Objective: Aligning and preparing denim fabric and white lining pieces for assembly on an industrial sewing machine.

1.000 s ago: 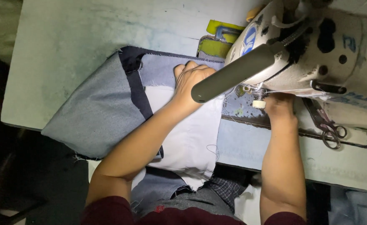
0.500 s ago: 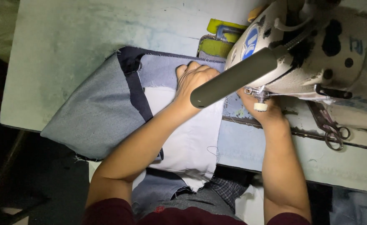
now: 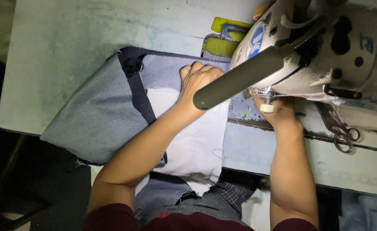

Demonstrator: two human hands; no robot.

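Grey fabric (image 3: 98, 115) under left hand (image 3: 199, 79), flat.

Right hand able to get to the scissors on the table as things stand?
Probably yes. The scissors lie uncovered on the table, just right of the right hand, which sits under the sewing machine head. Nothing visible lies between them.

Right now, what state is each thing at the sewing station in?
Left hand: flat, palm down, pressing the grey fabric.
Right hand: under the sewing machine head, fingers hidden; grip cannot be told.
Grey fabric: spread on the table, one edge hanging over the front.
White fabric: lying over the grey piece, draping off the table.
Scissors: lying on the table, untouched.
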